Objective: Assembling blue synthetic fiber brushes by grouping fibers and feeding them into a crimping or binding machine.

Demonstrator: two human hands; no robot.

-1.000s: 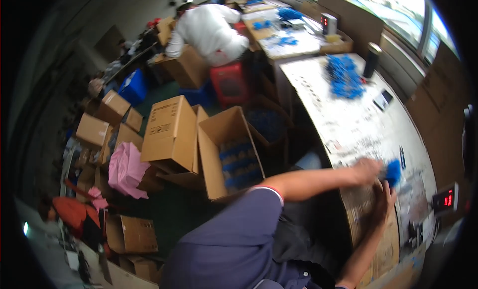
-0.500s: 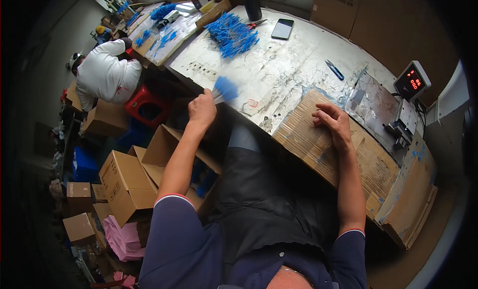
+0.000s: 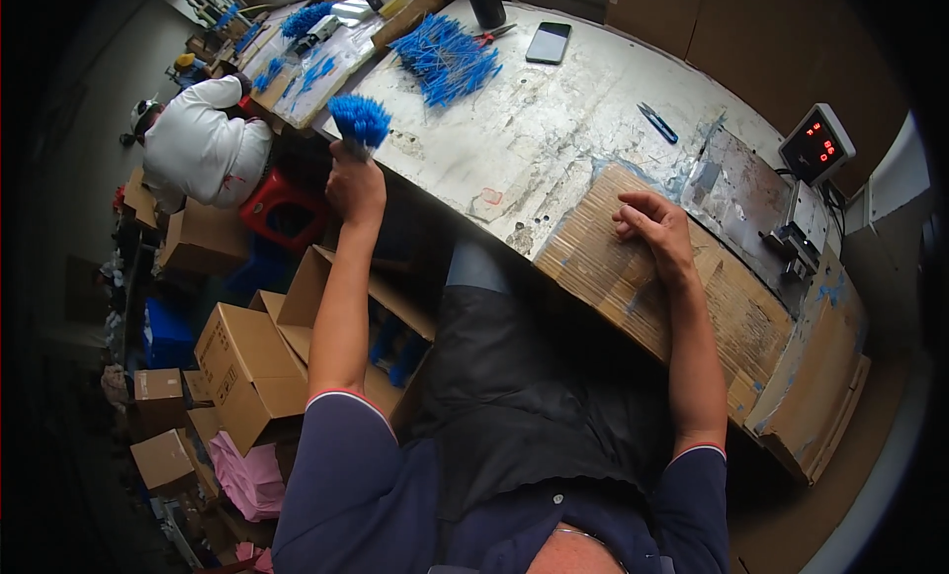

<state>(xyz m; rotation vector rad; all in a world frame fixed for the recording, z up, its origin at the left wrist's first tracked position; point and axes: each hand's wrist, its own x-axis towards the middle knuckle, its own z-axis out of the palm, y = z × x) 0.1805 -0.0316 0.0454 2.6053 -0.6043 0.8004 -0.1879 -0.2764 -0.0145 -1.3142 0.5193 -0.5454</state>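
Note:
My left hand [image 3: 356, 186] is closed around a bundle of thin sticks with blue tips [image 3: 360, 121]. The blue ends point up and away, just off the left edge of the worktable [image 3: 450, 164]. My right hand [image 3: 656, 236] hovers over or rests on a flat cardboard sheet [image 3: 603, 248]. Its fingers are loosely bent and apart, with nothing visible in them. A loose pile of similar blue-tipped sticks [image 3: 447, 62] lies on the far left part of the table.
A phone [image 3: 549, 43], small snips [image 3: 657, 123], red-handled pliers [image 3: 494, 34] and a dark bottle [image 3: 484, 2] are on the table. At right stand a metal fixture [image 3: 791, 246] and a red digital display [image 3: 817, 145]. Left are cardboard boxes [image 3: 247, 361], a red stool [image 3: 284, 213] and a seated person [image 3: 208, 139].
My left hand has moved left and away from me with the bundle, whose blue tips now face upward instead of rightward over the table. The right hand has barely shifted.

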